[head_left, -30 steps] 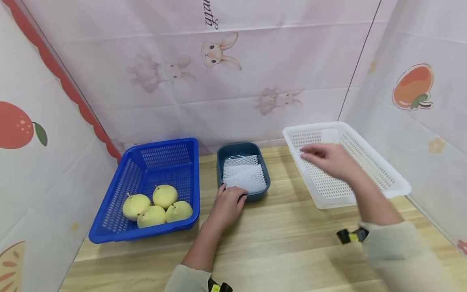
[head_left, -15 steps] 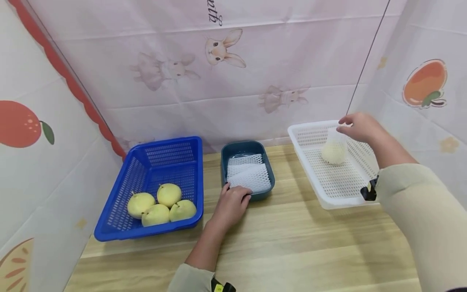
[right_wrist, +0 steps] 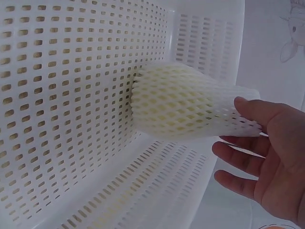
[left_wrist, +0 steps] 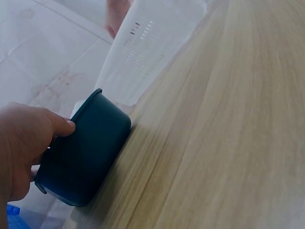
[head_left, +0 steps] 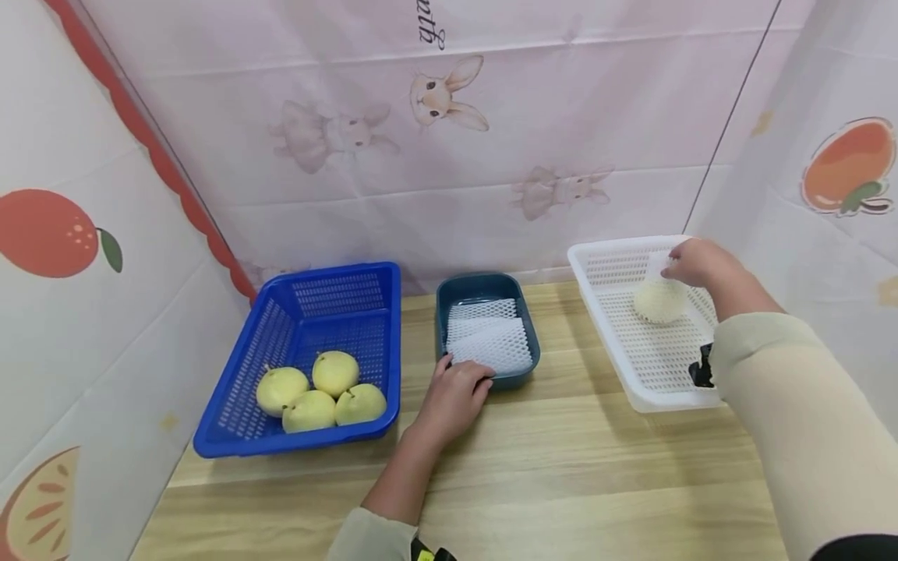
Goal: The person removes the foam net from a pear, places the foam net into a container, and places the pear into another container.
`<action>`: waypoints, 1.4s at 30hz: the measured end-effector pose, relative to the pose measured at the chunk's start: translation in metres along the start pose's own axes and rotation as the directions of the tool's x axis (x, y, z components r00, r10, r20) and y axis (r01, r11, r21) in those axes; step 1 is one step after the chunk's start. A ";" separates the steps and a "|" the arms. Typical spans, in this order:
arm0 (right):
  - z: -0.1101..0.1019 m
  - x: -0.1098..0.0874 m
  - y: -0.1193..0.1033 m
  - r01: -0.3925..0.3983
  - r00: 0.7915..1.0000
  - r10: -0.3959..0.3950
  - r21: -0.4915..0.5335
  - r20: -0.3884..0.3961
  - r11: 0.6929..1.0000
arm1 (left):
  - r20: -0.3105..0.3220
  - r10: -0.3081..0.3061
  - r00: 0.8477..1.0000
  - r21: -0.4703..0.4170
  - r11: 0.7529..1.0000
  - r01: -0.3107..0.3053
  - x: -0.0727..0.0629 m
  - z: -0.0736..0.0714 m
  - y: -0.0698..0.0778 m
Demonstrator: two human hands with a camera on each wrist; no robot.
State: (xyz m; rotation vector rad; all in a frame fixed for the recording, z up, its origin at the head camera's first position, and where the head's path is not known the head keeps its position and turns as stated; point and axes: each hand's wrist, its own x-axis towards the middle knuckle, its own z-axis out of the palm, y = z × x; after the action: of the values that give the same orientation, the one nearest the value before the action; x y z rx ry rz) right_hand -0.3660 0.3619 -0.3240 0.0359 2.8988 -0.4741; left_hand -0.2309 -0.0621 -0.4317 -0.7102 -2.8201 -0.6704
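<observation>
My left hand point(head_left: 454, 399) holds the near rim of a dark teal plastic box point(left_wrist: 93, 148). White foam fruit nets point(head_left: 491, 343) lie flat inside this box. Over the white basket point(head_left: 609, 343), my right hand point(head_left: 701, 266) pinches the loose upper end of another foam net. That net is stretched around a pale yellow pear point(right_wrist: 171, 102), which sits on the basket floor near its far end. In the right wrist view the thumb point(right_wrist: 250, 107) presses the net from one side, with the other fingers on the opposite side.
A blue basket point(head_left: 295, 444) on the left contains several bare pears point(head_left: 335, 374). All the containers stand on a wood-grain table point(head_left: 547, 460). Printed cloth walls point(head_left: 351, 179) close in the back and both sides.
My right hand has moved right and back across the white basket to the top of the netted pear, then slightly lower. My left hand keeps its place on the teal box.
</observation>
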 end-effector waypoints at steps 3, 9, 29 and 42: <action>0.003 -0.003 0.011 -0.017 1.000 0.017 0.018 0.024 1.000 | 0.020 0.005 1.000 -0.001 1.000 -0.004 0.000 0.001 0.004; 0.008 -0.009 0.026 -0.080 0.997 0.078 0.049 0.028 0.996 | 0.024 0.024 0.999 0.009 1.000 -0.024 0.003 0.003 0.008; -0.039 -0.038 -0.035 0.230 0.961 -0.252 -0.186 -0.109 0.955 | -0.006 -0.014 1.000 -0.040 0.999 0.014 0.003 -0.002 0.000; -0.025 -0.110 -0.116 0.501 0.828 -0.542 -0.244 -0.143 0.830 | -0.228 0.003 0.974 -0.240 0.969 -0.060 -0.005 -0.013 0.012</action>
State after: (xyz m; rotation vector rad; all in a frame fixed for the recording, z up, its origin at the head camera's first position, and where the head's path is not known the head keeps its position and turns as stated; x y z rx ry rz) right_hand -0.2699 0.2606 -0.2422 -0.8133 3.1218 -0.2687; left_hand -0.2204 -0.0605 -0.4164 -0.6663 -2.5389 -1.0382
